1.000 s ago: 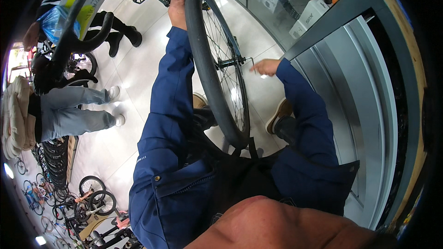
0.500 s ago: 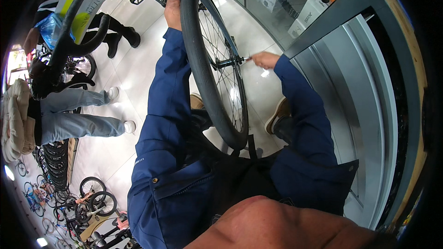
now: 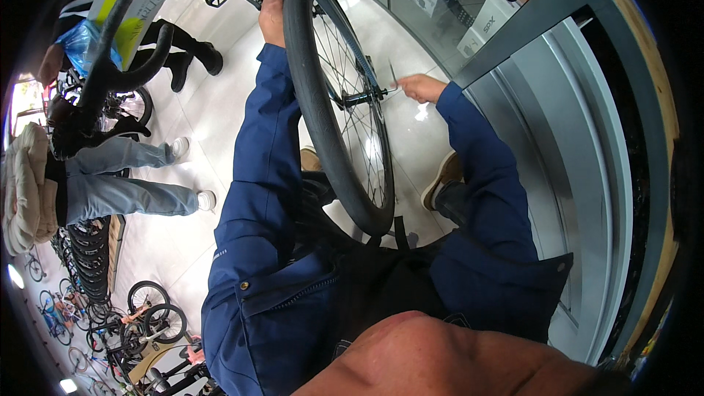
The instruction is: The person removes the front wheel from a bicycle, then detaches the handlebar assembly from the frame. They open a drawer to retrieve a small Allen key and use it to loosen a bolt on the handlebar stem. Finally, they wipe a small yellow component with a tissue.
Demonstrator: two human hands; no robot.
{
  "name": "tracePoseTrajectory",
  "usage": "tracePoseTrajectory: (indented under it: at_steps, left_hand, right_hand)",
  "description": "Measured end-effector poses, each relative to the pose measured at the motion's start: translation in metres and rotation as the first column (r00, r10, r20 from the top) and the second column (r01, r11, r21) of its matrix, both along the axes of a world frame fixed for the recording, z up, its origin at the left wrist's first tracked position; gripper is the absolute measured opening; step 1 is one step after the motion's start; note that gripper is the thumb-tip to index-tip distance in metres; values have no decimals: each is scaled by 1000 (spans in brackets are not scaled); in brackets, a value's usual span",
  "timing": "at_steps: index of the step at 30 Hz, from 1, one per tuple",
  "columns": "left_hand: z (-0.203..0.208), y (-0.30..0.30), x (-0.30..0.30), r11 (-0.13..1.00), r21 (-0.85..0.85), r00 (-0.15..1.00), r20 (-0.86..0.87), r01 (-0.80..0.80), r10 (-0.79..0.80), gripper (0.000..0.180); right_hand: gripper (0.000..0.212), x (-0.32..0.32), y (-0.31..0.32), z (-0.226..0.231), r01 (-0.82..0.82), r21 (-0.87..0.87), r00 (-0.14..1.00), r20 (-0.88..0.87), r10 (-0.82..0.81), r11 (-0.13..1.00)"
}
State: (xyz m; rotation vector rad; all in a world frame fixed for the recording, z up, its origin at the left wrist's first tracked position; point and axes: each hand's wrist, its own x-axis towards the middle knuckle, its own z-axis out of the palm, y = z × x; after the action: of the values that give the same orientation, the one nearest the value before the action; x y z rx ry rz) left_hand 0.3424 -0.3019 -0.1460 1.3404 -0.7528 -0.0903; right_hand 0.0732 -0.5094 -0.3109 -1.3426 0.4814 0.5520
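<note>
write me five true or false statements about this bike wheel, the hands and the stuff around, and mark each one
1. The bare left hand is against the black rubber tyre. True.
2. The bare right hand lies flat on that tyre. False: it is beside the black cylindrical hub, at a thin metal tool.
3. The person wears a navy-blue fabric jacket. True.
4. The grey ridged metal panel stands at the picture's left. False: it is on the right.
5. Below the pale-blue denim jeans are white shoes. True.
</note>
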Motion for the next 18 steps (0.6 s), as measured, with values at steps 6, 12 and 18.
tracePoseTrajectory:
  at_steps: [6,12,18]
  left_hand:
    - [-7,-4,7,932,-297,934,-221,208,-279,68]
    - [-10,-3,7,913,-363,913,-279,187,-298,67]
    - [-15,-8,11,983,-154,988,-101,101,-117,61]
  right_hand:
    - [39,-16,-19,32,-230,240,941,301,153,943]
    - [35,-35,-4,-41,-572,-237,817,-77,572,785]
    - [38,-20,10,-71,195,345,977,14,-213,918]
